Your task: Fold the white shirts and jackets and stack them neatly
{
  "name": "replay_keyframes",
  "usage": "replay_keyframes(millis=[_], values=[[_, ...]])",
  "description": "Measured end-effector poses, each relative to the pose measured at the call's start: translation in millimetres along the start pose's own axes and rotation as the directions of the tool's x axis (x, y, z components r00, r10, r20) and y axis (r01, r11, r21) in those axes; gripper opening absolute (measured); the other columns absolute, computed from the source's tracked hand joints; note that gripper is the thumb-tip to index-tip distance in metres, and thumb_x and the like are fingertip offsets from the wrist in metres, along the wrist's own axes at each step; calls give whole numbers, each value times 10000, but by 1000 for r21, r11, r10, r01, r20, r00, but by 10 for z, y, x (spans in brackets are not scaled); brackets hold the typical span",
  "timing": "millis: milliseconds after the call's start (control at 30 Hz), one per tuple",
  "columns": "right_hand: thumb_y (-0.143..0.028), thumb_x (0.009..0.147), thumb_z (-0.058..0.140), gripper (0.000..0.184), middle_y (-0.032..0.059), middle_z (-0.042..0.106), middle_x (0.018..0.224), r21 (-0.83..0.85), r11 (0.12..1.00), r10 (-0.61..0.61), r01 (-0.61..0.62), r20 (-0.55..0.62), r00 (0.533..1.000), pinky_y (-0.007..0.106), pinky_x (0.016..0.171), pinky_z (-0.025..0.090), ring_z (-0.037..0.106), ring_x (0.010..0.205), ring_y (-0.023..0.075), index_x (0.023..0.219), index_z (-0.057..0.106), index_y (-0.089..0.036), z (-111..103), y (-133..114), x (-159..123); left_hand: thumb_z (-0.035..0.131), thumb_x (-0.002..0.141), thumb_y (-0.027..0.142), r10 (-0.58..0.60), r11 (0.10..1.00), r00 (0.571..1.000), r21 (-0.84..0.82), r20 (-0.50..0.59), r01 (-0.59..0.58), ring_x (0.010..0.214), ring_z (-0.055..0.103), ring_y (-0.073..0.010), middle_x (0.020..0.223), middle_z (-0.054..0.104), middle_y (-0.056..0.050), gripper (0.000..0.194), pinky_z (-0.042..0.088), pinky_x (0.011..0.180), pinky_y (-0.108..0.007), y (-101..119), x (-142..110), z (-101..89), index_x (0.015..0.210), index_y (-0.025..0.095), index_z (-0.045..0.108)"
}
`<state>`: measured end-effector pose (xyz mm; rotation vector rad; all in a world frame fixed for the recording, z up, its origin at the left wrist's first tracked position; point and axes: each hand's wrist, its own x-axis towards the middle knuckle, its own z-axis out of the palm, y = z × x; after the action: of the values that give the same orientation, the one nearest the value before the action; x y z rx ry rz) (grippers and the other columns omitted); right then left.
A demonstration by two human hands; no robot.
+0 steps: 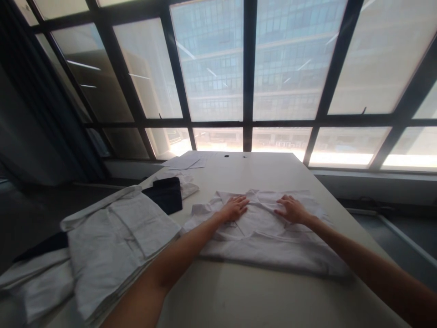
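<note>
A white garment, apparently a shirt [266,248], lies spread across the table in front of me, wrinkled, with folds and a collar-like part near its far edge. My left hand [235,208] rests flat on its left half, fingers stretched toward the middle. On the right half lies my right hand [291,209], palm down with the fingers apart. Neither hand grips the cloth. To the left of my left forearm sits a stack of folded white garments [119,237], its near edge showing several layers.
A dark folded cloth [167,195] lies behind the stack, beside a crumpled pale cloth [188,186]. Paper sheets [184,162] are at the table's far left. The white table [266,169] reaches toward large framed windows [215,64]. A dark curtain [44,91] hangs at left.
</note>
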<state>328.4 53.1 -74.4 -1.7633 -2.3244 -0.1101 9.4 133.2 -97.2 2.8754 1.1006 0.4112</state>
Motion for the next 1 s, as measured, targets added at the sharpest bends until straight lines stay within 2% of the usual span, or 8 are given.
replay_keyframes(millis=[133, 300, 367, 467, 533, 767, 867, 1000], values=[[-298, 910, 594, 370, 127, 660, 1206, -35, 999, 15, -14, 40, 999, 327, 931, 427, 594, 1119, 260, 1268, 627, -214, -27, -110, -128, 350, 1056, 432, -22, 1000, 999, -15, 41, 23, 1487, 298, -274, 1603, 360, -78, 493, 259, 1192, -525, 17, -48, 60, 1511, 255, 424], [-157, 946, 484, 226, 142, 710, 1036, -167, 983, 73, -75, -19, 997, 372, 920, 405, 633, 991, 257, 1097, 650, -178, -87, -74, 17, 361, 1053, 444, -5, 1000, 1000, -14, -2, 5, 1489, 295, -253, 1593, 380, -76, 494, 256, 1201, -497, 21, -65, 60, 1508, 265, 429], [-190, 955, 481, 220, 175, 694, 1066, -214, 968, 112, -135, -116, 987, 432, 959, 379, 600, 1041, 295, 1100, 646, -168, -123, -37, 110, 374, 1048, 446, -11, 1000, 1000, -11, -14, 10, 1487, 297, -261, 1592, 380, -86, 505, 254, 1201, -502, 31, -67, 50, 1513, 255, 421], [-221, 952, 484, 309, 205, 625, 1232, -212, 935, 211, -286, -315, 925, 536, 1038, 298, 491, 1198, 359, 1237, 596, -177, -148, -25, 222, 396, 1041, 433, -36, 999, 998, 1, -47, 36, 1503, 257, -275, 1619, 328, -74, 523, 230, 1206, -530, 52, -78, 38, 1537, 271, 373], [-207, 947, 478, 340, 207, 581, 1297, -169, 937, 234, -307, -351, 907, 542, 1056, 279, 451, 1242, 363, 1269, 581, -174, -132, -73, 274, 403, 1039, 408, -41, 999, 995, 18, -87, 43, 1516, 222, -267, 1634, 296, -59, 531, 222, 1211, -525, 61, -88, 39, 1551, 284, 338], [-257, 966, 456, 255, 148, 679, 1062, 83, 970, 227, -227, 7, 974, 325, 843, 439, 621, 994, 250, 1021, 679, -148, -9, -397, 143, 409, 1034, 358, -64, 996, 985, 56, -160, 74, 1492, 281, -262, 1583, 399, -59, 448, 241, 1211, -503, 26, -94, 103, 1466, 265, 483], [-328, 984, 447, 308, 152, 678, 1096, 99, 971, 218, -216, -5, 976, 326, 864, 448, 626, 1019, 258, 1114, 664, -153, 54, -510, -174, 410, 1031, 356, -106, 992, 982, 57, -154, 116, 1475, 312, -281, 1549, 446, -79, 426, 266, 1196, -523, 15, -69, 110, 1423, 247, 534], [-405, 985, 431, 472, 181, 525, 1417, 54, 975, 219, -216, -67, 973, 441, 1003, 428, 499, 1275, 337, 1393, 529, -189, 214, -630, -655, 445, 1006, 307, -138, 987, 973, 61, -187, 151, 1443, 362, -279, 1499, 504, -84, 389, 260, 1196, -529, 79, 19, 30, 1359, 222, 584]])
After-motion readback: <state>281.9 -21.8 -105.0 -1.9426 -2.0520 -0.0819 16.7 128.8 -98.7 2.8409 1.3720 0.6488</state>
